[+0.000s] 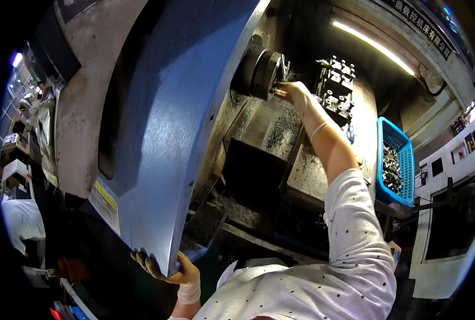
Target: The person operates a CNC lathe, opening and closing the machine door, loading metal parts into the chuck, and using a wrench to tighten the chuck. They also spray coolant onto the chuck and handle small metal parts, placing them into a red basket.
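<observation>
The blue door [157,133] stands open, the chuck [260,72] just right of its upper edge. My left hand [176,270] clasps the door's lower corner; I'd hold that steady. My right hand [290,92] is at the chuck's face, whether pinching anything I cannot tell; I'd avoid the metal chips [286,128] below.

At two o'clock I see a dark strip [420,25] with white Chinese characters on the pale upper frame [406,42]. At eight o'clock, a yellow-and-pale label [106,207] sits low on the blue door [157,138]; print too small to read.
</observation>
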Demonstrator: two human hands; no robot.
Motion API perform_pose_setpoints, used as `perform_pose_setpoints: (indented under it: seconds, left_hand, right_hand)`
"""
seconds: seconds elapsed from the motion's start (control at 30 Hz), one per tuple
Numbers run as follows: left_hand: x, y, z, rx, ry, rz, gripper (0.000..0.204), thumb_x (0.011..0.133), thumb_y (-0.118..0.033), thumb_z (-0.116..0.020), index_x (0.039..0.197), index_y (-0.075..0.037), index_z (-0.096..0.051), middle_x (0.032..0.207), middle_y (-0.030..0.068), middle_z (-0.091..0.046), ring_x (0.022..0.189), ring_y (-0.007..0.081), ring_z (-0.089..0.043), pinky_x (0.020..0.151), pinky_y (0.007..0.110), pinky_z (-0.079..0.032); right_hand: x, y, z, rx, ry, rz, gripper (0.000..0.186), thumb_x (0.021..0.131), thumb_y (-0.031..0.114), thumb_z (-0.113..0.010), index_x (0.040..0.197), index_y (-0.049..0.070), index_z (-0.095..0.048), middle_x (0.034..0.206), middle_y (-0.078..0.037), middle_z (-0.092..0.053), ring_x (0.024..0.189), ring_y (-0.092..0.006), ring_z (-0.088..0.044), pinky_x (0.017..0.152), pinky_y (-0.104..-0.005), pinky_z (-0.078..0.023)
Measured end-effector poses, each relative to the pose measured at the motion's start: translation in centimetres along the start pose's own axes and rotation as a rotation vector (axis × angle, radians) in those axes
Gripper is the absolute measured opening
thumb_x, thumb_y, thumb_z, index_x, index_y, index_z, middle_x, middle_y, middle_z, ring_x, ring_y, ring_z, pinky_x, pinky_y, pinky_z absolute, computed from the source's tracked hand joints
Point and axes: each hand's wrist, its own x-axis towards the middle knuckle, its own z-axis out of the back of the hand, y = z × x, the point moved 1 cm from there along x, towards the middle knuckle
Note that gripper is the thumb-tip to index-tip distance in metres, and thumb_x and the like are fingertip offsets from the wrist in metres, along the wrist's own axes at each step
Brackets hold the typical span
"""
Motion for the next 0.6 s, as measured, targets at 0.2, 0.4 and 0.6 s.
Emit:
perform_pose_setpoints:
  seconds: [0.2,0.4,0.6]
  left_hand:
    - [0.4,-0.3,0.2,-0.074,0.052,0.022,0.059,0.066,-0.001,-0.05,0.119,-0.003,-0.023,0.119,0.0185,-0.031,0.116,0.0395,-0.025,0.095,0.058,-0.013]
    - [0.2,0.0,0.1,-0.065,0.037,0.013,0.058,0.066,-0.001,-0.05,0.117,-0.002,-0.024,0.119,0.0183,-0.03,0.117,0.0417,-0.022,0.095,0.056,-0.015]
    - [0.5,-0.1,0.2,-0.178,0.065,0.021,0.06,0.061,0.004,-0.048,0.116,-0.003,-0.027,0.121,0.0185,-0.03,0.117,0.0415,-0.022,0.094,0.056,-0.013]
  right_hand:
    - [-4.0,7.1,-2.4,-1.818,-0.159,1.549,0.033,0.068,0.001,-0.051,0.101,0.004,-0.049,0.118,-0.015,-0.039,0.108,-0.0266,-0.041,0.08,-0.0355,-0.041]
    - [-6.6,9.9,-3.6,-2.097,-0.041,0.791,0.031,0.076,0.033,-0.05,0.082,0.005,-0.061,0.08,-0.01,-0.061,0.078,-0.0245,-0.059,0.064,-0.0353,-0.047]
    - [-4.6,7.5,-2.4,-1.989,-0.152,1.002,0.027,0.079,0.028,-0.046,0.08,0.004,-0.059,0.079,-0.011,-0.06,0.074,-0.0247,-0.059,0.062,-0.0343,-0.048]
